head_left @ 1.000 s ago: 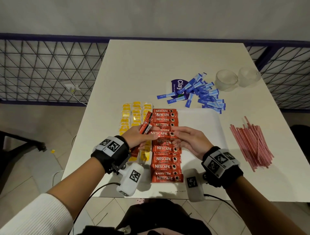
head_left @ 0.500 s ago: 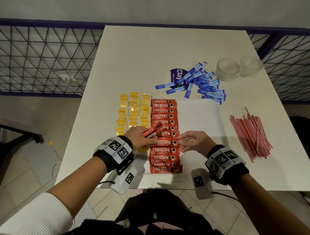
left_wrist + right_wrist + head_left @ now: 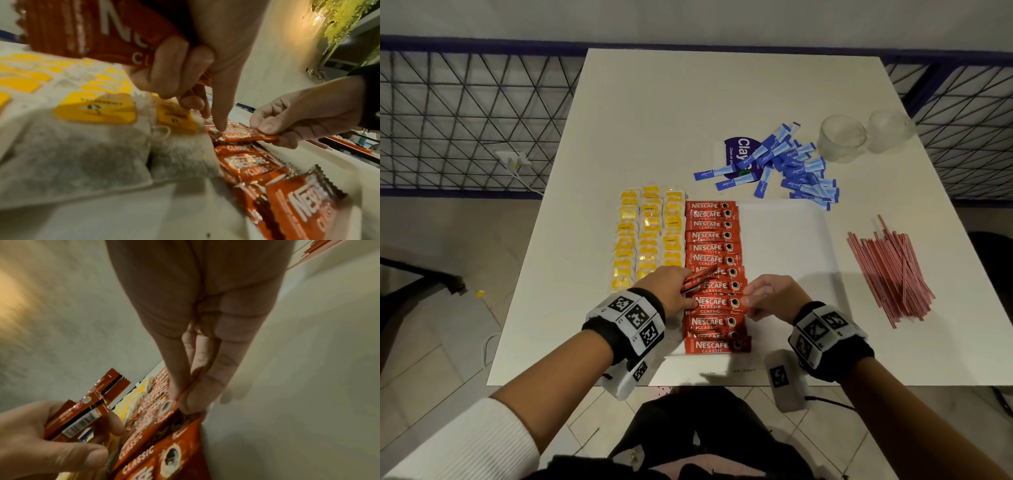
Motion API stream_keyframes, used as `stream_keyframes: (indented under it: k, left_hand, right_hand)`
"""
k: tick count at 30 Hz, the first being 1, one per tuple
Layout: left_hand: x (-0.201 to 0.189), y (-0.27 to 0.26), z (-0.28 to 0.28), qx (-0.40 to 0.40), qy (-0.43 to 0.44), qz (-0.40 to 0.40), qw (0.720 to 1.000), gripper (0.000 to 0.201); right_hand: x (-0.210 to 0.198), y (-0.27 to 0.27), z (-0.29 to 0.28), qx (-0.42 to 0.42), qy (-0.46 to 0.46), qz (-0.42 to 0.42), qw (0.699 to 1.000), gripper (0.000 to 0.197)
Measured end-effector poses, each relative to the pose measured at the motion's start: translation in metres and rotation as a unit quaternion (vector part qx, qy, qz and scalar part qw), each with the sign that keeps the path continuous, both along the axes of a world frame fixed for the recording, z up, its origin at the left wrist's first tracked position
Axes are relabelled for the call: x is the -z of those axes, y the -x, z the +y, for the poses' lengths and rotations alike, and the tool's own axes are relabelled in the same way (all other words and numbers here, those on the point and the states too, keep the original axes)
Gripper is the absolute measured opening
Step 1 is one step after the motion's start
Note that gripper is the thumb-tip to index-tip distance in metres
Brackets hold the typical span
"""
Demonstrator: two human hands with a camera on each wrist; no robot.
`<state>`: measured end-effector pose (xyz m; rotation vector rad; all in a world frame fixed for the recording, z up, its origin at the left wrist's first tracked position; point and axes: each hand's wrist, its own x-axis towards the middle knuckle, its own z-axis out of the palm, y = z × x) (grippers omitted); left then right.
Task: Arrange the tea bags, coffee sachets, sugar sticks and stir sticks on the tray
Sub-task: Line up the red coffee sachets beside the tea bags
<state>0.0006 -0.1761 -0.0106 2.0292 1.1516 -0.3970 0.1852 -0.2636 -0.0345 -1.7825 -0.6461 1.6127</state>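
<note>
head: left hand (image 3: 671, 291) gripping spare sachets (image 3: 698, 278), right hand (image 3: 770, 298) pinching end of one sachet (image 3: 714, 303) in red column on tray (image 3: 784, 240), beside tea bags (image 3: 650, 236); sugar sticks (image 3: 787, 164), stir sticks (image 3: 893, 270) off tray | left wrist: fingers (image 3: 170, 68) clamped on sachets, forefinger pressing that sachet | right wrist: thumb and fingers (image 3: 197, 395) together on sachet edge

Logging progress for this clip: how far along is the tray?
Done: tea bags in rows. In hand: left hand holds spare coffee sachets; right hand pinches one into the column. Left: sugar sticks and stir sticks, off the tray.
</note>
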Motion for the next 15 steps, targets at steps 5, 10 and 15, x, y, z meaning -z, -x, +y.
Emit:
stream_keyframes:
  k: [5,10,15]
  left_hand:
    - [0.0012,-0.0027,0.0006,0.020,-0.010,0.019,1.000,0.046]
    - [0.0041,-0.0037,0.0004,0.025,-0.022,0.035,0.999,0.045]
    - [0.0025,-0.0045,0.0023,0.028,-0.031,0.033,0.999,0.040]
  right_hand:
    - [-0.0003,0.0012,0.0016,-0.017,0.005,-0.044,0.999,0.016]
    - [0.0024,0.0035,0.0030,-0.007,0.006,-0.093,0.996,0.021]
    - [0.0027,0.0036,0.0031,-0.005,0.010,-0.109,0.994,0.020]
